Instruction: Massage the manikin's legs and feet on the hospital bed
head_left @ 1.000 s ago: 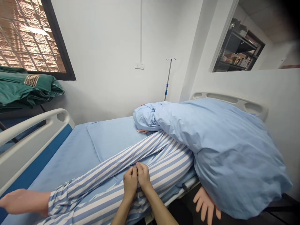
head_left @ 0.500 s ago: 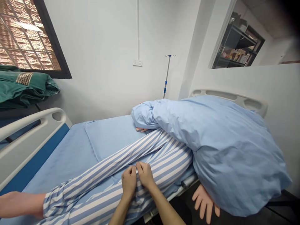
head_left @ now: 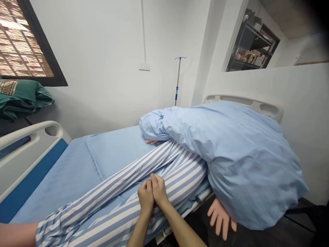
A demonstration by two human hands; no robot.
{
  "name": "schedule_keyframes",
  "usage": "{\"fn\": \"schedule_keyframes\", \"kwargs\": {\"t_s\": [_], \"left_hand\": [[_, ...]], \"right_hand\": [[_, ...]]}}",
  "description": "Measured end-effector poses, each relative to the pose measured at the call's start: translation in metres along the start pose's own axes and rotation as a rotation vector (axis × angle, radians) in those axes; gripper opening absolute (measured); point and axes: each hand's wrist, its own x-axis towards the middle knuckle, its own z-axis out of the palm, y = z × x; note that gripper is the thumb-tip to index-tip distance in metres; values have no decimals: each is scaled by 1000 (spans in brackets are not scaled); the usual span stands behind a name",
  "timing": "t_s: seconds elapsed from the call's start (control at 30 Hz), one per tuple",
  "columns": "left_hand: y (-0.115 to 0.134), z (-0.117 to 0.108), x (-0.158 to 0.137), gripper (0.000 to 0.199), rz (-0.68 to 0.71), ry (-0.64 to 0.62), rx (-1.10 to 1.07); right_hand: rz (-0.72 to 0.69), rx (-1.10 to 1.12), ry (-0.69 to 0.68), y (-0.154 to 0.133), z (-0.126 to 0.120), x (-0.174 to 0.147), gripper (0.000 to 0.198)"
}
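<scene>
My left hand (head_left: 146, 196) and my right hand (head_left: 158, 188) are both curled into fists, side by side and touching, with nothing showing in them. They are over the near leg of blue-and-white striped trousers (head_left: 183, 176); whether they press on the cloth I cannot tell. The trousers are on a figure that looks like a manikin, lying on a bed with a light blue sheet (head_left: 84, 168). A light blue quilt (head_left: 246, 154) covers its upper body. One manikin hand (head_left: 219, 214) hangs out beneath the quilt at the near side, and a bare ankle (head_left: 19, 234) shows at lower left.
A white and blue bed end panel (head_left: 33, 168) stands at left, and a pale headboard (head_left: 269, 109) at right. An IV pole (head_left: 178, 80) rises behind the bed by the wall. Folded green cloth (head_left: 28, 99) lies below the window.
My two fists have come together, closing the small gap between them. The whole view has shifted, so the room appears further left.
</scene>
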Motion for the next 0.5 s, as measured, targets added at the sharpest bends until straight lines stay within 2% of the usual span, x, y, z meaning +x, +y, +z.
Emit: {"fn": "schedule_keyframes", "kwargs": {"t_s": [0.17,0.3,0.4,0.5], "left_hand": [[-1,2,2,34,27,-28,26],[-1,2,2,33,32,-13,47],[5,3,1,32,16,-12,33],[19,7,1,32,20,-10,-21]], "right_hand": [[-103,-96,-69,-12,-15,7,37],[-153,-228,-100,-4,-22,8,38],[-157,-280,-95,7,-23,8,38],[-110,-197,-98,12,-24,9,38]]}}
